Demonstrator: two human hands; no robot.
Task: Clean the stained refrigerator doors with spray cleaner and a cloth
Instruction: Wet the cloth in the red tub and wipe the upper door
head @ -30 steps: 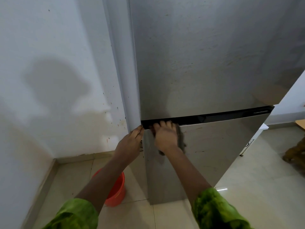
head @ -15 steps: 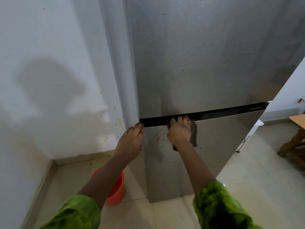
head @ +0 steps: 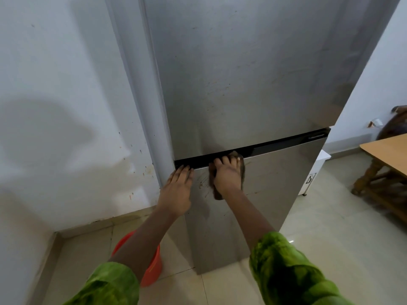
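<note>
A tall steel refrigerator fills the middle of the head view, with an upper door [head: 242, 73] and a lower door [head: 275, 190] split by a black gap. My right hand [head: 228, 175] presses a dark brown cloth [head: 217, 193] flat against the top of the lower door, just under the gap. Reddish-brown smears [head: 203, 183] show on the door between my hands. My left hand [head: 177, 190] rests flat, fingers apart, on the lower door's top left corner. No spray bottle is in view.
A white wall [head: 66, 106] with small splatter marks stands close on the left. An orange bucket [head: 152, 267] sits on the tiled floor beside the fridge's left foot, partly behind my left arm. A wooden table [head: 387, 150] stands at the right.
My right hand slid the cloth to the right along the top of the lower door, uncovering the smears. My left hand stayed at the corner.
</note>
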